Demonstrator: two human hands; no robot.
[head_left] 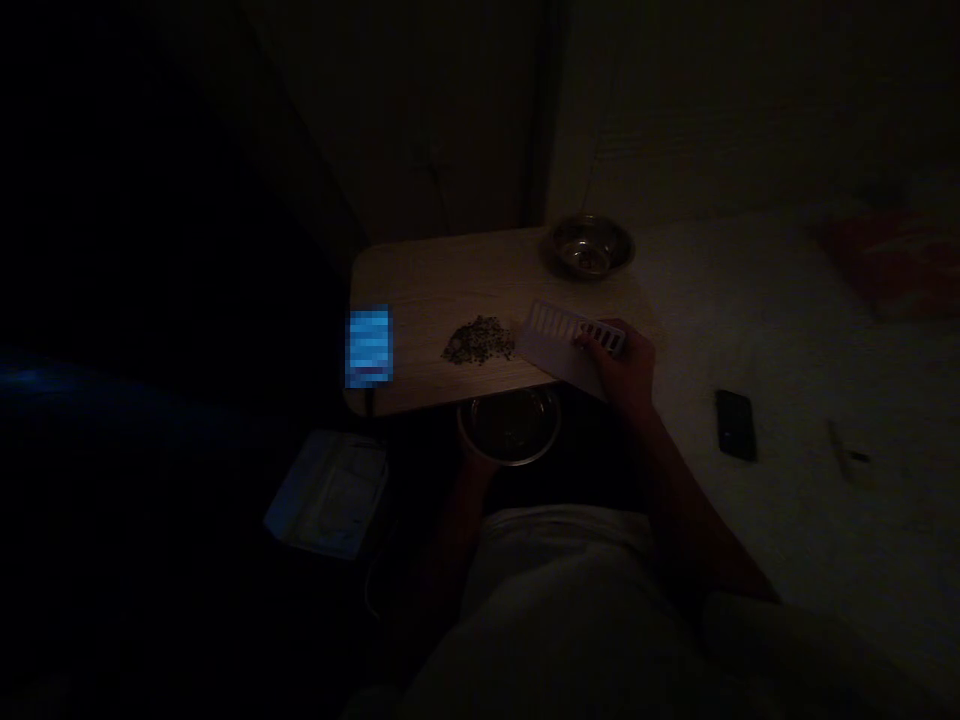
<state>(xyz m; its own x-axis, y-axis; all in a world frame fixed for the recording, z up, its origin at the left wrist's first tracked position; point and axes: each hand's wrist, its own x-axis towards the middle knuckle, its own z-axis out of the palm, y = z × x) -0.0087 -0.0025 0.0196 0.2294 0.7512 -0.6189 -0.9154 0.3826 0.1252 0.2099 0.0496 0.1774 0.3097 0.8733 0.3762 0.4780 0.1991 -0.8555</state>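
Observation:
My right hand grips a pale flat plastic piece with a row of slots along its far side, the thumb lying on top. Its left edge is close to a spread of small dark bits, perhaps seeds or beans, on the wooden tabletop. Below the table's near edge, my left hand holds a round metal bowl by its near left rim. The bowl's far side is partly under the edge, and its contents are too dark to make out.
A second metal bowl stands at the table's back right corner. A lit, blurred screen is at the left end. To the right, a dark phone lies on a pale surface. A pale box-like thing sits low on the left.

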